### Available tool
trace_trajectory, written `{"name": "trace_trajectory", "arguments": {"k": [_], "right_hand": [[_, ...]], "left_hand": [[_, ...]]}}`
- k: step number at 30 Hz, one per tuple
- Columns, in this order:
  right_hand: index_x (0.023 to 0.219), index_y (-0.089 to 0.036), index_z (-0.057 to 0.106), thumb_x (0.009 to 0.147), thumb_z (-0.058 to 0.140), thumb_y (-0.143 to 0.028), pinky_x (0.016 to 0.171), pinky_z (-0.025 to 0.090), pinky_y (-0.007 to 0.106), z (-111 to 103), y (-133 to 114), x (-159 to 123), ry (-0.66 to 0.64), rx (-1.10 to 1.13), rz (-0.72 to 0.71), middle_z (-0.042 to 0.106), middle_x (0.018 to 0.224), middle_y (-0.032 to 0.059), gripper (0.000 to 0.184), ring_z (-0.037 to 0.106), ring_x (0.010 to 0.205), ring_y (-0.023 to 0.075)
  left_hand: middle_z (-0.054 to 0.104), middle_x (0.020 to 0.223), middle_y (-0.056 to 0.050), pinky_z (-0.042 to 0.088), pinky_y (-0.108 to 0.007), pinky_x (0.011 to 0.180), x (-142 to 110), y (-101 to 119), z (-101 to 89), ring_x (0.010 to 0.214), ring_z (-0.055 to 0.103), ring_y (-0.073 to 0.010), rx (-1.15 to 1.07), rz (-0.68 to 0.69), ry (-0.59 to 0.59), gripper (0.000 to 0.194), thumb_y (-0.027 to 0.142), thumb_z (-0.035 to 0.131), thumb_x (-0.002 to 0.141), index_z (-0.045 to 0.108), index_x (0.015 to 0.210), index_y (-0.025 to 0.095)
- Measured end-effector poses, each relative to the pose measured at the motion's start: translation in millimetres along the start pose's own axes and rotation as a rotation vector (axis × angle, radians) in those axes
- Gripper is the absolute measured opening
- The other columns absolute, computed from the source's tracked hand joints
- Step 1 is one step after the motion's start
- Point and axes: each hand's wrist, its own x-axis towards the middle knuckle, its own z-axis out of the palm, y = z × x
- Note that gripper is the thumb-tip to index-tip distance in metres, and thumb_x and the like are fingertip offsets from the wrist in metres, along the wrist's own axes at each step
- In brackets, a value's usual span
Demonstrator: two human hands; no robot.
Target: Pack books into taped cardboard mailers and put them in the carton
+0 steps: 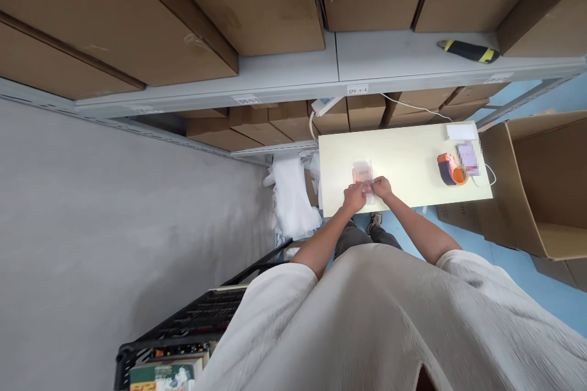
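Observation:
On the pale yellow table lies a small flat pinkish-red item in a clear plastic sleeve (362, 171). My left hand (354, 197) is closed over its lower left part, fingers pressed on the plastic. At the lower right edge, my right hand (381, 187) pinches the sleeve between thumb and fingers. Print on the item is too small to read. Farther right stands an orange and purple tape dispenser (452, 170), beside a blurred purple packet (468, 157).
The table (403, 162) has a white box (461, 131) at its far right corner. A shelf with cardboard boxes (257, 0) and a utility knife (468, 51) rises beyond. An open carton (523, 189) stands right; white packing material (293, 195) and a black crate of books (169, 342) are left.

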Motion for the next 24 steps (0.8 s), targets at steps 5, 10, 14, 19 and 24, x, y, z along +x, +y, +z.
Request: {"name": "trace_trajectory", "arguments": {"k": [5, 10, 14, 19, 24], "right_hand": [[0.096, -0.026, 0.059, 0.073, 0.072, -0.030, 0.076, 0.054, 0.030, -32, 9, -1, 0.036, 0.063, -0.005, 0.071, 0.082, -0.0022, 0.026, 0.071, 0.084, 0.0210], [0.094, -0.026, 0.062, 0.081, 0.072, -0.039, 0.077, 0.055, 0.032, -67, 11, -6, 0.063, 0.064, -0.048, 0.069, 0.077, -0.0028, 0.021, 0.069, 0.080, 0.0216], [0.092, -0.023, 0.067, 0.096, 0.065, -0.063, 0.077, 0.058, 0.034, -73, 3, -13, -0.023, 0.219, -0.058, 0.075, 0.086, 0.0057, 0.040, 0.070, 0.083, 0.0233], [0.098, -0.021, 0.076, 0.099, 0.053, -0.081, 0.084, 0.058, 0.032, -55, -8, -19, -0.150, 0.296, -0.045, 0.081, 0.117, 0.0114, 0.064, 0.073, 0.103, 0.0252], [0.105, -0.023, 0.081, 0.101, 0.055, -0.073, 0.091, 0.057, 0.035, -34, -7, -17, -0.234, 0.292, -0.049, 0.078, 0.135, 0.0110, 0.057, 0.072, 0.113, 0.0264]], "left_hand": [[0.072, 0.148, -0.012, 0.049, -0.049, 0.122, 14, 25, 14.9, 0.140, 0.066, -0.0337, -0.105, -0.003, -0.043, 0.055, 0.002, 0.058, 0.093, 0.071, 0.141, 0.025], [0.075, 0.141, -0.013, 0.053, -0.042, 0.116, 29, 58, 30.9, 0.133, 0.070, -0.0305, -0.301, 0.006, -0.041, 0.037, 0.009, 0.059, 0.099, 0.070, 0.133, 0.022], [0.080, 0.126, -0.012, 0.056, -0.040, 0.101, 28, 69, 28.3, 0.117, 0.076, -0.0304, -0.410, -0.115, -0.038, 0.016, 0.034, 0.062, 0.109, 0.066, 0.121, 0.024], [0.079, 0.118, -0.007, 0.054, -0.031, 0.092, 20, 53, 14.2, 0.106, 0.077, -0.0237, -0.458, -0.193, 0.026, 0.017, 0.037, 0.071, 0.106, 0.061, 0.115, 0.026], [0.075, 0.113, -0.009, 0.054, -0.033, 0.098, 22, 25, 2.1, 0.110, 0.073, -0.0247, -0.240, -0.293, 0.144, 0.005, 0.020, 0.065, 0.104, 0.066, 0.100, 0.023]]}}
